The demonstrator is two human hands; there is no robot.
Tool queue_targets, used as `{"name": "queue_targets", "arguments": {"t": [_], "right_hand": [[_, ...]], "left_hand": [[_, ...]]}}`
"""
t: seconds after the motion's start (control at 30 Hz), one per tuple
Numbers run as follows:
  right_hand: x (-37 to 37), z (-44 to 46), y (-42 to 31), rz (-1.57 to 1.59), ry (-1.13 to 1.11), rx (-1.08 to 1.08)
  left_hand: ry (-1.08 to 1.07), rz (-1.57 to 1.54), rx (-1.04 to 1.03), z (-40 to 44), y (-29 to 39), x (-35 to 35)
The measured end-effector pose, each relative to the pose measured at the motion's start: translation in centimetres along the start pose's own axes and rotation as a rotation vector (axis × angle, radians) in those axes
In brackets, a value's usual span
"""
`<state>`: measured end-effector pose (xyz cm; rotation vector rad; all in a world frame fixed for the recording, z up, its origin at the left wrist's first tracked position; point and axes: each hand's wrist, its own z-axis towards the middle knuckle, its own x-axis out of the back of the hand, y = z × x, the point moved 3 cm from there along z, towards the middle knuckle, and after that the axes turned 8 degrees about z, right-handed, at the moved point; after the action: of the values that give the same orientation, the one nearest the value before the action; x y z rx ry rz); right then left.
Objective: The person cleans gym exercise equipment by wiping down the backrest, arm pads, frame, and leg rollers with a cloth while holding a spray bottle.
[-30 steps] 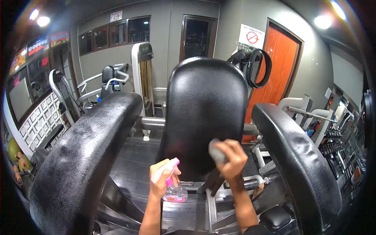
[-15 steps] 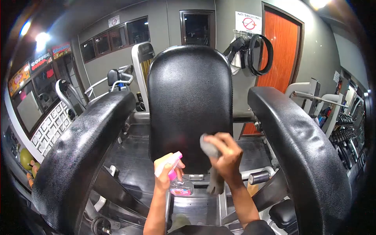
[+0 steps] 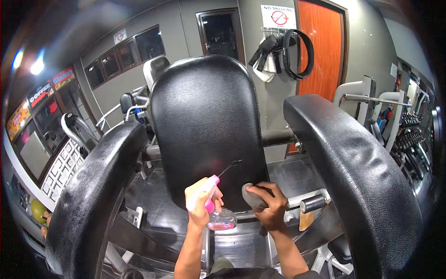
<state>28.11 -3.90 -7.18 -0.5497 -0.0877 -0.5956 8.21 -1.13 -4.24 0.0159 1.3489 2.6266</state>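
My left hand (image 3: 199,204) is closed round the neck of a clear spray bottle (image 3: 223,218) with a pink and white trigger head. Pink liquid or a pink label shows low on the bottle. A thin jet leaves the nozzle toward the black padded backrest (image 3: 204,116), where a small wet mark shows. My right hand (image 3: 272,204) grips a bunched grey cloth (image 3: 253,197) just in front of the backrest's lower right part. I cannot tell whether the cloth touches the pad.
Long black arm pads flank me, the left pad (image 3: 100,181) and the right pad (image 3: 348,158). A foam roller (image 3: 312,203) sits low at right. Behind stand an orange door (image 3: 320,56), a hanging black belt (image 3: 298,55) and a dumbbell rack (image 3: 409,135).
The bottle now sprays a jet onto the backrest. My right hand has lowered with the cloth, whose hanging end no longer shows. The view has tilted and shifted.
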Motion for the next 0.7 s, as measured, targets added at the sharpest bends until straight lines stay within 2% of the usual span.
{"name": "queue_targets", "arguments": {"t": [0.07, 0.17, 0.23, 0.37, 0.5, 0.6, 0.7], "right_hand": [[-0.4, 0.5, -0.6, -0.010, -0.070, 0.010], [-1.0, 3.0, -1.7, -0.017, -0.191, 0.154], [-0.9, 6.0, -2.6, -0.034, -0.148, 0.205], [-0.4, 10.3, -2.6, 0.028, 0.048, 0.157], [-0.6, 6.1, -1.3, 0.034, -0.031, 0.090], [-0.7, 0.1, 0.6, 0.060, -0.029, 0.047], [-0.5, -0.7, 1.4, 0.002, -0.017, 0.022]], "left_hand": [[0.040, -0.036, 0.018, 0.3, -0.1, -0.1], [-0.009, 0.059, -0.029, 0.8, -0.1, 0.0], [-0.034, 0.061, -0.034, 0.9, -0.3, 0.2], [-0.064, 0.062, -0.011, 0.6, -0.3, 0.8], [-0.112, 0.019, 0.025, 0.3, -0.2, 1.2], [-0.195, 0.138, 0.112, 0.0, 0.3, 0.7], [-0.217, 0.322, 0.160, 0.2, 0.4, 0.0]]}}
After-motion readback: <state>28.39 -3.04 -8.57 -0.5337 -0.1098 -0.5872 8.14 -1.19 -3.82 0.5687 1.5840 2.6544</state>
